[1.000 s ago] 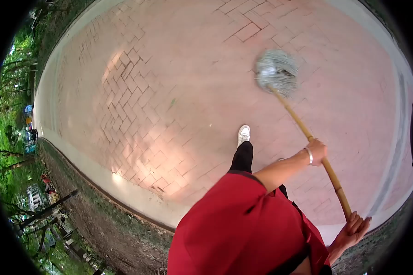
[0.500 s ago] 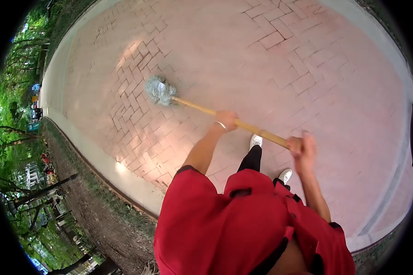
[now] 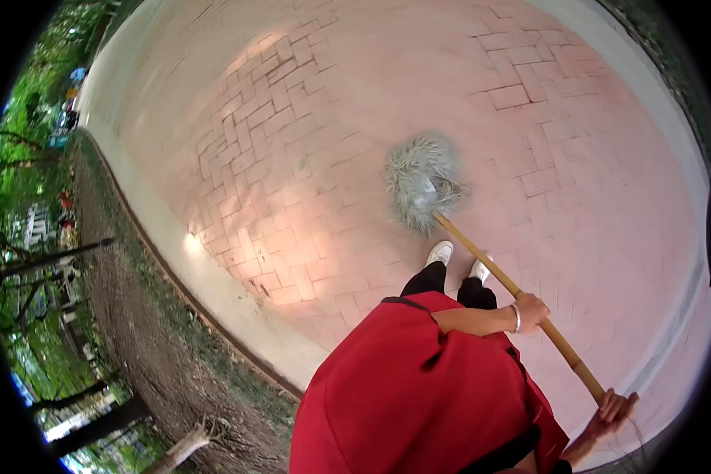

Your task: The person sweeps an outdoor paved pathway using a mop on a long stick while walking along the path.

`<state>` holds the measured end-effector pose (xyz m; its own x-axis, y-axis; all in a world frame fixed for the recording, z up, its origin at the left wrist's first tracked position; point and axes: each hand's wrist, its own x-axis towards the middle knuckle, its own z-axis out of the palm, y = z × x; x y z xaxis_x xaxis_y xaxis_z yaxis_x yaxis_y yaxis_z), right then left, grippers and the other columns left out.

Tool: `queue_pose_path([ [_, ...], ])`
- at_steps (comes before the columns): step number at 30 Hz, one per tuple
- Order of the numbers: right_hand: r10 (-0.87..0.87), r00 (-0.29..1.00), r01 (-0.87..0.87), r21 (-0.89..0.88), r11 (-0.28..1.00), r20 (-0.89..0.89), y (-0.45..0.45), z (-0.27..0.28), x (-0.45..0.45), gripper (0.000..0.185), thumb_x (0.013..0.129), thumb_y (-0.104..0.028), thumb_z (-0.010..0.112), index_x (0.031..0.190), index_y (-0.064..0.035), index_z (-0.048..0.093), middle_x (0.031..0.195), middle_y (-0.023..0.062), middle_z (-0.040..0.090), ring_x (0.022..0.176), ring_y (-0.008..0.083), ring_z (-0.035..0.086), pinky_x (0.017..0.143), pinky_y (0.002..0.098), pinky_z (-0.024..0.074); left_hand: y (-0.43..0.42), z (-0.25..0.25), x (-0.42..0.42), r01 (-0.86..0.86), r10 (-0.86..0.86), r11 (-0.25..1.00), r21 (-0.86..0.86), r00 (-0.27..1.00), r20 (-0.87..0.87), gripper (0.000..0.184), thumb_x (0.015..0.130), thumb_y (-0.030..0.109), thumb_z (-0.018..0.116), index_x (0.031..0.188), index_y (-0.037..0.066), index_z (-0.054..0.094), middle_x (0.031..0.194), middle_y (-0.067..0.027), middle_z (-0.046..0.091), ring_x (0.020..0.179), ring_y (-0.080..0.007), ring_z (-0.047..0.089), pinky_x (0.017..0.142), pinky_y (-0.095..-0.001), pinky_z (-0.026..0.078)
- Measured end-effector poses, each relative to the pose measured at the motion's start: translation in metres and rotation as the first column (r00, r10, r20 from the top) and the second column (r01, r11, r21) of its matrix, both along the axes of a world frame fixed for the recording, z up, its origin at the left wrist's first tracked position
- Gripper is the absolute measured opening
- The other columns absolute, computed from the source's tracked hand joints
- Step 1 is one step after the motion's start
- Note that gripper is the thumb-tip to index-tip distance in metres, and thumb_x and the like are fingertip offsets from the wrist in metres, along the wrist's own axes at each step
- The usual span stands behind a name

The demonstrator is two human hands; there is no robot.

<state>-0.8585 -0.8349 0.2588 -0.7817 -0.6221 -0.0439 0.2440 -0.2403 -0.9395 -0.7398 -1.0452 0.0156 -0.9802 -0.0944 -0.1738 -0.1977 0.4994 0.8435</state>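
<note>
"What sits nearest the grip?"
"Just behind your left hand (image 3: 534,311), a narrow, whitish bracelet (image 3: 517,318) rings the wrist."
"And further back?"
"Your loose red top (image 3: 419,387) spreads broadly below the grip, its sleeve edged in dark trim (image 3: 407,301), with a black band (image 3: 505,457) low down."
"Footwear?"
"Beyond that hand, leftward, your black trousers (image 3: 425,278) end at white shoes (image 3: 441,253), one partly hidden."

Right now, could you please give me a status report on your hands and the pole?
Left hand gripping pole partway along; right hand at its near end. Shaggy head apparently on paving. Shoes close by; nothing else in its way.
</note>
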Motion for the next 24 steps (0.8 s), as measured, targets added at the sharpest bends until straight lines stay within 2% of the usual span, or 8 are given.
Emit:
queue_pose_path([
  [3,-0.284,0.953,0.238,0.323,0.916,0.102,-0.065,-0.062,0.009,0.024,0.094,-0.025,0.036,0.08,-0.0082,0.046,0.049,-0.0042,0.021,0.047,0.0071,0.021,0.054,0.0257,0.0331,-0.048,-0.055,0.027,-0.191,0.188,0.978,-0.087,0.981,-0.04,0.005,0.062,0.017,0.06,0.066,0.015,0.06,0.063,-0.0079,0.058,0.066,-0.0301,0.059,0.06,-0.0446,0.045],
  [5,0.18,0.981,-0.194,0.284,0.939,0.073,-0.098,-0.137,0.018,0.028,0.093,-0.031,0.038,0.084,-0.0062,0.046,0.057,-0.0017,0.043,0.055,0.0103,0.04,0.071,0.0348,0.0415,-0.108,-0.095,0.064,-0.3,0.313,0.924,-0.238,0.949,0.022,0.005,0.063,0.021,0.06,0.062,0.016,0.06,0.067,-0.008,0.06,0.069,-0.0302,0.059,0.066,-0.0421,0.046],
  [6,0.022,0.984,-0.088,0.374,0.923,0.177,-0.14,-0.16,0.044,0.029,0.092,-0.029,0.042,0.074,-0.0064,0.045,0.057,0.0003,0.047,0.057,0.012,0.045,0.074,0.0359,0.0427,-0.139,-0.12,0.084,-0.326,0.398,0.88,-0.345,0.903,0.164,0.007,0.064,0.022,0.061,0.06,0.016,0.06,0.067,-0.0073,0.06,0.071,-0.0295,0.058,0.067,-0.0407,0.045],
  [8,0.315,0.896,-0.389,0.211,0.897,0.313,-0.224,-0.177,0.074,0.034,0.091,-0.015,0.043,0.058,-0.0075,0.036,0.048,-0.0003,0.039,0.043,0.01,0.036,0.058,0.0303,0.0391,-0.21,-0.148,0.131,-0.118,0.308,0.834,-0.539,0.91,0.278,0.005,0.064,0.02,0.061,0.061,0.017,0.061,0.066,-0.0063,0.06,0.07,-0.0289,0.058,0.067,-0.0395,0.045],
  [9,0.466,0.847,-0.472,-0.042,0.881,0.255,-0.27,-0.155,0.088,0.035,0.091,-0.015,0.042,0.058,-0.0078,0.034,0.044,-0.0003,0.034,0.04,0.0095,0.031,0.052,0.0288,0.0349,-0.226,-0.134,0.146,-0.128,0.342,0.809,-0.573,0.896,0.283,0.005,0.064,0.02,0.061,0.061,0.017,0.061,0.066,-0.0063,0.06,0.07,-0.0289,0.058,0.067,-0.0395,0.045],
  [11,0.56,0.817,-0.552,-0.096,0.829,0.139,-0.303,-0.132,0.078,0.036,0.091,-0.019,0.044,0.057,-0.0091,0.033,0.04,-0.0002,0.03,0.039,0.0101,0.03,0.05,0.029,0.0347,-0.249,-0.094,0.167,-0.557,0.618,0.678,-0.479,0.785,-0.038,0.005,0.067,0.019,0.064,0.067,0.015,0.065,0.07,-0.0089,0.061,0.068,-0.0288,0.057,0.07,-0.0399,0.045],
  [18,0.825,0.564,-0.805,-0.199,0.559,0.04,-0.371,-0.046,-0.036,0.033,0.088,-0.027,0.047,0.063,-0.0113,0.032,0.037,-0.0036,0.028,0.032,0.0087,0.024,0.043,0.0274,0.0314,-0.195,-0.011,0.105,-0.934,0.903,0.259,-0.246,0.325,-0.282,0.016,0.073,0.022,0.062,0.06,0.012,0.06,0.061,-0.0112,0.058,0.06,-0.031,0.057,0.058,-0.0429,0.044],
  [24,0.963,0.239,-0.891,-0.364,0.27,0.129,-0.489,-0.029,0.013,0.033,0.084,-0.032,0.047,0.062,-0.0117,0.032,0.04,-0.0029,0.026,0.034,0.0092,0.025,0.039,0.029,0.0295,-0.187,0.006,0.107,-0.98,0.989,0.124,-0.158,0.135,-0.061,0.022,0.076,0.026,0.059,0.062,0.009,0.059,0.062,-0.0151,0.057,0.061,-0.0352,0.057,0.055,-0.0457,0.044],
])
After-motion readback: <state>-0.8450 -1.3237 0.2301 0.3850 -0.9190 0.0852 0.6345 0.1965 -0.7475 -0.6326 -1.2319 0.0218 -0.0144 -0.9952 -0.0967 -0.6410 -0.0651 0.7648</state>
